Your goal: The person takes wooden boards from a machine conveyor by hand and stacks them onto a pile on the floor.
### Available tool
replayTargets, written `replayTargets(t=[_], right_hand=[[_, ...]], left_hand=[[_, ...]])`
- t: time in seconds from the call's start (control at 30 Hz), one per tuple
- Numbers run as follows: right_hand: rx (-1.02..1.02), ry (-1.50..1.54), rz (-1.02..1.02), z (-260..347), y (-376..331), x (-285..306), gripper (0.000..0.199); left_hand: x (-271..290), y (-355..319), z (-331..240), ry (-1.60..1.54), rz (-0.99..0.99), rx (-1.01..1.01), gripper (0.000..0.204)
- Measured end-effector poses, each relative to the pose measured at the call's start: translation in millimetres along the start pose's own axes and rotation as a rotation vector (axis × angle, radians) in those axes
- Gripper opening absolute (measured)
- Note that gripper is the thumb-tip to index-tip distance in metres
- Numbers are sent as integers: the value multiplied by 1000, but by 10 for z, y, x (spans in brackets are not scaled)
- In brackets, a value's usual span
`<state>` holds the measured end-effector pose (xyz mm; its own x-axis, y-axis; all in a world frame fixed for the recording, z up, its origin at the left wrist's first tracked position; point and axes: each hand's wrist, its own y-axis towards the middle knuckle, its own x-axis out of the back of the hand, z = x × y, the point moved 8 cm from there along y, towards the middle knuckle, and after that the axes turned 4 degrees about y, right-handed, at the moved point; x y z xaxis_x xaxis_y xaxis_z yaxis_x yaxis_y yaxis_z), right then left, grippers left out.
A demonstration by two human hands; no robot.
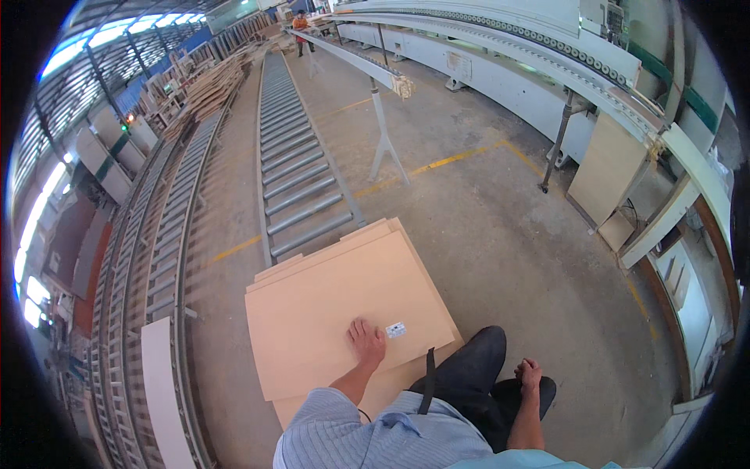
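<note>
My left hand point(367, 342) lies flat on the top board of a stack of light tan panels point(312, 313), its fingers spread. Beside its fingertips, on the same board, is a small white label point(396, 330) with dark print. The panels are slightly out of line, so several edges show at the far side. My right hand point(529, 373) is held low by my right knee, away from the stack. Its fingers are curled in, and nothing shows in them.
A roller conveyor point(301, 168) runs away from the stack's far edge. More roller tracks point(183, 211) lie to the left, with a white panel point(166, 391) on one. A metal stand point(383, 133) and a long machine point(500, 74) stand right. A person point(300, 27) stands far back.
</note>
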<state>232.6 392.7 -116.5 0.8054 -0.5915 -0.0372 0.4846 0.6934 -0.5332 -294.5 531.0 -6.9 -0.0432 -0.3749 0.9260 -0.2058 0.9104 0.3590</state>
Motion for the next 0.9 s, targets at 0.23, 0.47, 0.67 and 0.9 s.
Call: replayTargets(t=[0.23, 0.47, 0.67, 0.9], right_hand=[[-5, -24, -3, -62, 43, 53, 24], [-17, 14, 7, -71, 34, 39, 24], [36, 9, 8, -37, 61, 25, 19], [21, 15, -41, -21, 16, 66, 17]], left_hand=[[-38, -20, -5, 24, -16, -17, 52], [-11, -23, -8, 40, -18, 2, 52], [-29, -25, -14, 30, 9, -18, 52], [-60, -14, -33, 45, 48, 11, 54]])
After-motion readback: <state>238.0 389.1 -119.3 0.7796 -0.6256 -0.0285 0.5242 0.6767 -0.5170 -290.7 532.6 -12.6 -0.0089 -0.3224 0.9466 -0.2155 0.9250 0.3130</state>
